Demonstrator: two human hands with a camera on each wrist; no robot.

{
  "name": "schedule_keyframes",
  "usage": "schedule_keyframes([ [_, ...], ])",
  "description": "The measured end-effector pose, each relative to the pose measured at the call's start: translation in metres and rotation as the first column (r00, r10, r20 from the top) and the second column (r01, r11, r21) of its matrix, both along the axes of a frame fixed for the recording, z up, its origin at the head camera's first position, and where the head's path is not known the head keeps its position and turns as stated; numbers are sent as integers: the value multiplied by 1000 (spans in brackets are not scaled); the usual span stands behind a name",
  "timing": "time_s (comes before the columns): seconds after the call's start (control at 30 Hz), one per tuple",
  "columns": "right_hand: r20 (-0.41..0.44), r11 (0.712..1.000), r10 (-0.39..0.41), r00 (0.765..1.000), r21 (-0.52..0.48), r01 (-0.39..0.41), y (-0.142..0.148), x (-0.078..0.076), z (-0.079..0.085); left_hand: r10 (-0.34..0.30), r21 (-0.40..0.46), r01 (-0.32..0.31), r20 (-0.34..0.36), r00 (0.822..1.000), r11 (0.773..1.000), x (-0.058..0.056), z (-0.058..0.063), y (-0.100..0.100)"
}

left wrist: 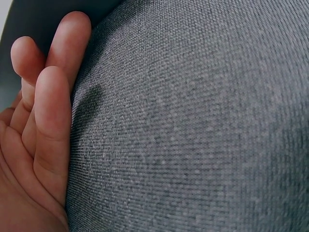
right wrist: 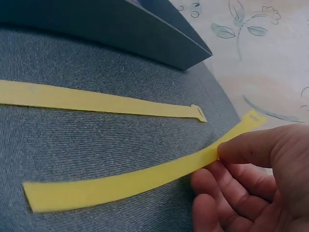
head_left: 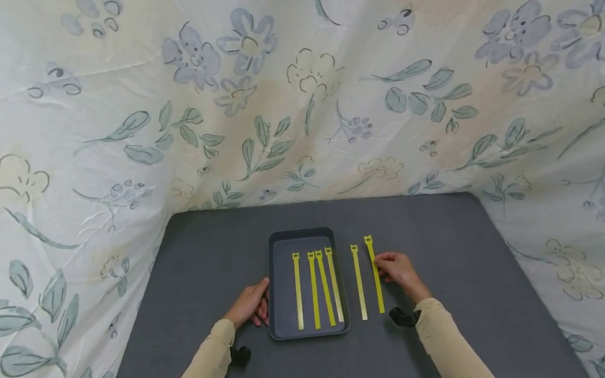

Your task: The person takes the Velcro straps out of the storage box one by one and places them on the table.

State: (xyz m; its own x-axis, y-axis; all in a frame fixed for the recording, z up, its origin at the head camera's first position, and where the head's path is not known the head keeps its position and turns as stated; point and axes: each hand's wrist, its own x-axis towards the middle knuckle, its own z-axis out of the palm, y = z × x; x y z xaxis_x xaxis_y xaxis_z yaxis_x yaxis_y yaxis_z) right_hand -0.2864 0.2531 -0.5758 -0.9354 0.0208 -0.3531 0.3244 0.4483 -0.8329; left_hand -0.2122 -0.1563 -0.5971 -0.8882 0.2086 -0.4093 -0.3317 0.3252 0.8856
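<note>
My right hand (head_left: 399, 272) pinches a yellow hook-and-loop cable tie (right wrist: 120, 182) between thumb and fingers, near its slotted head. The strap bows slightly in the right wrist view. A second yellow tie (head_left: 359, 285) lies flat on the table, between that one and a dark shallow tray (head_left: 306, 338). Inside the tray lie several more yellow ties (head_left: 314, 294), roughly lengthwise, with slotted heads at the far end. At the tray's left side, my left hand (head_left: 248, 303) holds the edge. Its fingers (left wrist: 52, 104) show beside the outer wall; the thumb is hidden in the left wrist view.
A dark grey cloth-covered table (head_left: 216, 241) lies under everything. Floral fabric (head_left: 308, 97) hangs behind it and along both sides. Each wrist carries a small black camera mount, the right one (head_left: 404, 317) close to the table.
</note>
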Motion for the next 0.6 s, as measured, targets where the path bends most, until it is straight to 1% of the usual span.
schedule_keyframes([
  [0.13,-33,999,-12,999,36,14,-1,3,-4,4,-7,-4,6,1000,1000,-1,-2,1],
  [0.3,-63,990,-8,998,142,17,-6,0,-5,15,-12,-15,3,1000,1000,-3,-2,1],
  [0.37,-65,983,-5,998,183,17,-7,-1,-5,16,-15,-16,1,1000,1000,-3,-2,1],
  [0.47,-51,976,-5,999,218,16,-10,-2,-5,17,-17,-17,4,1000,1000,-2,-3,1],
  [0.6,-50,961,13,999,275,1,-11,1,-6,13,-13,-13,8,1000,1000,-1,-5,2],
])
